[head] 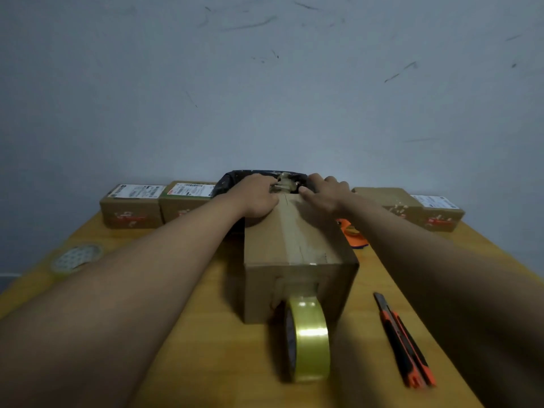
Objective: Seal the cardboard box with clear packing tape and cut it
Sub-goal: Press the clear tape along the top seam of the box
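Note:
A long cardboard box (297, 248) lies lengthwise on the wooden table (206, 334). A strip of clear tape runs along its top seam and down its near face to a roll of clear packing tape (309, 340) standing on edge in front of it. My left hand (259, 198) and my right hand (323, 192) press on the box's far end, fingers curled over the edge by a crumpled bit of tape. An orange and black utility knife (403, 340) lies on the table to the right of the roll.
Small cardboard parcels (132, 207) stand along the back edge at left, more parcels (435, 210) at right. A black bag (232, 178) sits behind the box. Another tape roll (76, 257) lies flat at left. An orange tape dispenser (353, 231) shows beside the box.

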